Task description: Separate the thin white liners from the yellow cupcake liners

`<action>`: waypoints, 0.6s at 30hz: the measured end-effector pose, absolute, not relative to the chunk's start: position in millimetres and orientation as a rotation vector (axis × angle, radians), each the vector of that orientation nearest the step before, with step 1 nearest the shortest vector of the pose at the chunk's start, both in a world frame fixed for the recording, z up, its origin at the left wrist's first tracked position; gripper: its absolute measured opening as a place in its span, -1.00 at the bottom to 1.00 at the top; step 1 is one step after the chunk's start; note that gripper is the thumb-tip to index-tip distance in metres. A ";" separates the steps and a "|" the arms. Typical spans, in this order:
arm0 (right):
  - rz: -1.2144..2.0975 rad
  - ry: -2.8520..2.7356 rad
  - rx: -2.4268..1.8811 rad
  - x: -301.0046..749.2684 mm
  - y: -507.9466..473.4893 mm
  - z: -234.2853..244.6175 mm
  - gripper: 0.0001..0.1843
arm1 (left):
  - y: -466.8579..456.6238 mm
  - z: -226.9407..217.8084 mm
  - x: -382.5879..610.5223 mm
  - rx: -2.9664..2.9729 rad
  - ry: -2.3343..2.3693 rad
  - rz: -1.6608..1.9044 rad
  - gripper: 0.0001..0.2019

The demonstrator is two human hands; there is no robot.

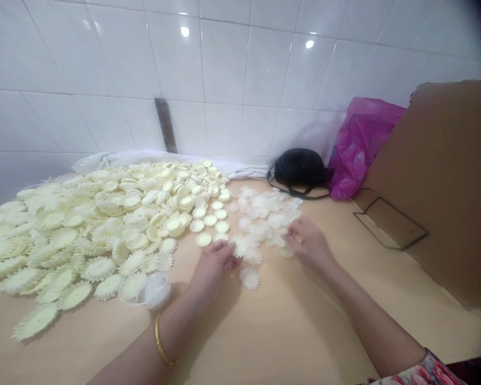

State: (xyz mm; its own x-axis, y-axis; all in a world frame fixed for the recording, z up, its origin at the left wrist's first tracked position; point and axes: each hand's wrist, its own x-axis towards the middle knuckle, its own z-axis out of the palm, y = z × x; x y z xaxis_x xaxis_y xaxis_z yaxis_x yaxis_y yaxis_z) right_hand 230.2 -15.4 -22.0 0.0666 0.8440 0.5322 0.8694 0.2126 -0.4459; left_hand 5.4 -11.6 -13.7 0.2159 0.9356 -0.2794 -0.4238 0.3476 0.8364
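Observation:
My left hand (215,262), with a gold bangle at its wrist, pinches the edge of a pale scalloped disc (239,246). My right hand (309,243) is closed at the right edge of a loose group of thin, translucent white scalloped discs (264,208); what its fingertips hold, if anything, is too small to make out. One single white disc (250,278) lies nearer to me, just right of my left fingers. To the left spreads a large heap of pale yellow discs with toothed rims (116,214). A clear round plastic tub (147,291) with something whitish inside stands beside my left forearm.
A black bag with a strap (300,168) and a magenta plastic bag (358,144) are by the tiled wall. On the right, a large cardboard box (444,198) stands with a bent wire frame (401,247) against it. White cloth (124,159) runs behind the heap.

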 end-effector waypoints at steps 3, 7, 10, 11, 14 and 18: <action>0.060 -1.584 -1.645 239.3 -13.4 -22.7 -0.86 | -11.9 -13.8 5.6 0.701 0.910 1.054 -0.82; 0.140 -1.511 -1.704 247.5 -15.7 -26.3 -0.85 | -13.6 -11.0 7.6 0.677 0.921 1.053 -0.81; 0.172 -1.599 -1.692 245.1 -20.6 -30.7 -0.89 | -14.2 -10.0 9.1 0.644 0.919 1.061 -0.80; 0.188 -1.646 -1.681 243.3 -22.7 -32.0 -0.87 | -14.1 -10.5 9.1 0.644 0.921 1.061 -0.80; 0.246 -1.813 -1.642 239.9 -28.7 -34.8 -0.73 | -12.5 -14.3 7.4 0.692 0.928 1.046 -0.82; 0.232 -1.858 -1.638 245.7 -34.1 -34.5 -0.59 | -10.1 -18.8 4.9 0.749 0.917 1.030 -0.83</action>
